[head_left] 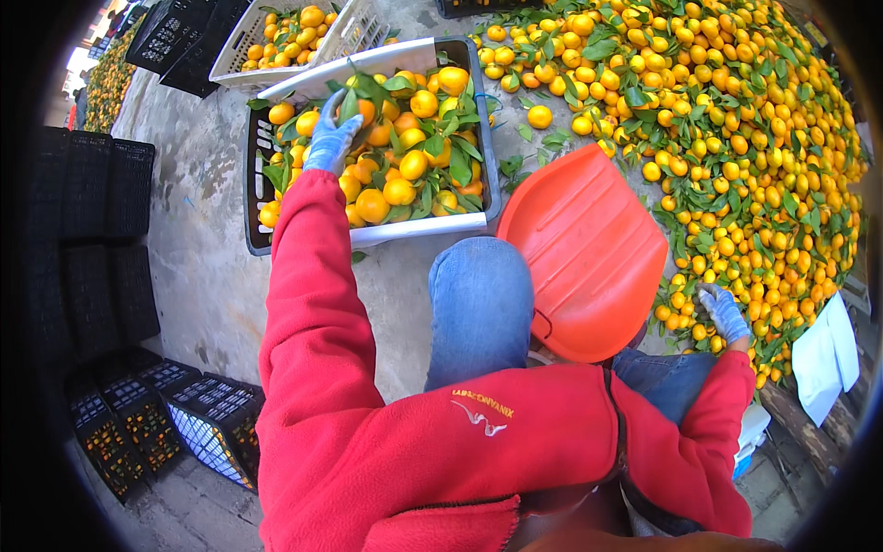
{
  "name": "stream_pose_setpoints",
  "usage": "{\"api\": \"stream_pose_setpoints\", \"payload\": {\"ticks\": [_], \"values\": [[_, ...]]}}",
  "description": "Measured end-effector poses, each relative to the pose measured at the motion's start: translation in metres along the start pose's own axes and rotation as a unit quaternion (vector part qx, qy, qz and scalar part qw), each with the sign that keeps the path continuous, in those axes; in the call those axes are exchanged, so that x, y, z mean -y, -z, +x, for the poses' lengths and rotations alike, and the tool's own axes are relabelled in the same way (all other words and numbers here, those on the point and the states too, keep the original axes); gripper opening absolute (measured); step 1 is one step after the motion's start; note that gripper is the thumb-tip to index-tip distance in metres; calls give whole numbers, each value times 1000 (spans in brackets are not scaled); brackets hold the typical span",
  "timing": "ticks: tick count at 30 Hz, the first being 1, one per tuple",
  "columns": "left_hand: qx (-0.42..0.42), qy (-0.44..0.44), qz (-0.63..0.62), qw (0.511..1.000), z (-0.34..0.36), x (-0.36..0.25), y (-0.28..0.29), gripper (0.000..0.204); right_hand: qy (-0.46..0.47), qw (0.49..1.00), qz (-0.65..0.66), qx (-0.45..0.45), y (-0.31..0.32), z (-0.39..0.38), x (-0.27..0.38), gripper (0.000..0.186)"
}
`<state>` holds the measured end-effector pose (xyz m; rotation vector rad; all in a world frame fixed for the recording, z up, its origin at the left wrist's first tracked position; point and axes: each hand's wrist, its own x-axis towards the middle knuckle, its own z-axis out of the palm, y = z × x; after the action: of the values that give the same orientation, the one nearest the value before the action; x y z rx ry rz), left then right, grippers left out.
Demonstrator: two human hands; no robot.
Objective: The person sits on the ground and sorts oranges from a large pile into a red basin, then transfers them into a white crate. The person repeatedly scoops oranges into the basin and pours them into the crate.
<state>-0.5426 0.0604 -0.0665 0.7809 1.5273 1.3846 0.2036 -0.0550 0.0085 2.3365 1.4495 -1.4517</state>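
Observation:
My left hand (334, 143), in a blue-and-white glove, is over a black crate (492, 175) lined with white sheeting. Its fingers and thumb close around a leafy mandarin (366, 112) above the other mandarins (372, 205) in the crate. Far to the right, my right hand (724, 313), gloved alike, reaches down to the near edge of a big heap of mandarins (727, 175). Its fingers curl in among the fruit, and what they hold is hidden. Between my hands lies a red plastic scoop (589, 253), beside my knee.
A white crate (354, 32) of mandarins stands behind the lined crate. Black crates are stacked at the left (106, 189), and fruit-filled ones (207, 419) stand at the lower left. White sheets (825, 359) lie at the heap's right edge. Loose mandarins (540, 117) and leaves dot the concrete floor.

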Motion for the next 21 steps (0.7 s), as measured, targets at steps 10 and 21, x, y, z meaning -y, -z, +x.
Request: {"api": "stream_pose_setpoints", "payload": {"ticks": [10,21], "values": [[190,57,516,833,-97,4,-106,63,-2,1000,5,-5,0,1,4,40],[67,-318,569,755,-3,-3,-120,34,11,1000,10,-4,-1,0,5,39]]}}
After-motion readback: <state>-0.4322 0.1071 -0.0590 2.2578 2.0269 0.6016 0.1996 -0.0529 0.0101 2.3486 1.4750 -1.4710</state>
